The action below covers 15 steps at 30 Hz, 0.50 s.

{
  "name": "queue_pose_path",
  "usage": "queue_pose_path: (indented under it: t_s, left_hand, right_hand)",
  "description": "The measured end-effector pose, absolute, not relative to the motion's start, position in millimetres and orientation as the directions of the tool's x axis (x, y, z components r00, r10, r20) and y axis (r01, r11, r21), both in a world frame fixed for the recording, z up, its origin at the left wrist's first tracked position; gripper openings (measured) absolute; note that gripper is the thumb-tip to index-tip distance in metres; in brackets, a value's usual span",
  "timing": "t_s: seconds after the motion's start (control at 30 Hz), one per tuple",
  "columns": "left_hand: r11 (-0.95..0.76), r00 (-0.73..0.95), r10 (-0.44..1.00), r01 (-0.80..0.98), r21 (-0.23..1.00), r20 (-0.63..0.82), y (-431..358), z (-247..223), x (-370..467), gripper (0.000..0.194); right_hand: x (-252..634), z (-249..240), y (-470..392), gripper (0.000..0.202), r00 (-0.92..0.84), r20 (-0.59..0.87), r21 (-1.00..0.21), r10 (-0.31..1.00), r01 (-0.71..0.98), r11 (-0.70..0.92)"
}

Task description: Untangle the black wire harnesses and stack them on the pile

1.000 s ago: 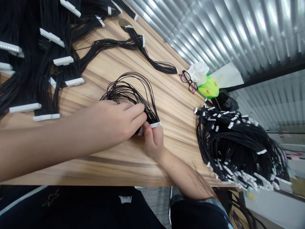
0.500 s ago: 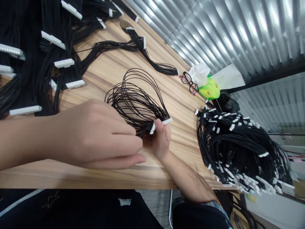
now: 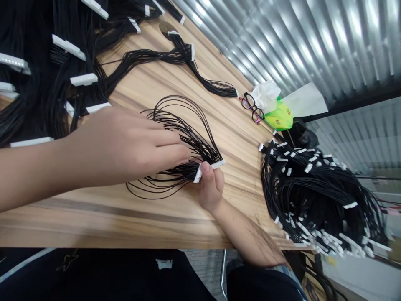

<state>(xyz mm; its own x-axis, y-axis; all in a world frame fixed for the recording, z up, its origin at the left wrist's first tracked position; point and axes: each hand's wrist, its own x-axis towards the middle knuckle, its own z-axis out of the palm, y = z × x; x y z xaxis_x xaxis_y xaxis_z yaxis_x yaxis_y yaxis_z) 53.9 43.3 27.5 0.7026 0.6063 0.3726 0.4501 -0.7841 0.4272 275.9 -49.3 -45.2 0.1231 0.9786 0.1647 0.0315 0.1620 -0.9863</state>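
Note:
My right hand (image 3: 211, 190) grips a black wire harness (image 3: 200, 144) by its white connectors (image 3: 218, 164), the thumb pressed on top where two connector ends meet at an angle. Thin wires fan out leftward from these in wide loops over the table. My left hand (image 3: 134, 146) reaches across the loops from the left, back of the hand up, fingers bent and held together. Its fingertips are at the wires, just left of the connectors. The thumb and whatever lies under those fingers are hidden.
Piled harnesses (image 3: 37, 83) with white connectors cover the table's left end. Another harness (image 3: 150, 56) stretches across the back. Glasses (image 3: 253, 108), a green packet (image 3: 279, 116) and a black coiled heap of harnesses (image 3: 316, 188) lie right. Corrugated metal (image 3: 282, 42) rises behind the wooden table (image 3: 125, 221).
My left hand has moved up and over the wire loops, its fingertips now at the wires. Some loops now spread lower, below that hand. My right hand keeps its grip on the connectors.

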Motion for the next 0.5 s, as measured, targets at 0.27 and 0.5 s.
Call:
queue_pose_path:
  t_s: [0.27,0.5]
  left_hand:
    - [-0.934,0.906,0.325,0.263,0.241,0.27,56.6,27.2,53.9,0.071]
    - [-0.981,0.846,0.007,0.109,-0.16,0.533,61.6,38.8,66.7,0.04]
  right_hand:
    - [274.7,-31.1,-46.8,0.043,-0.092,0.142,-0.975,0.985,0.157,0.156]
    - [272.5,-30.7,-44.7,0.051,-0.11,0.12,-0.958,0.987,0.249,0.145]
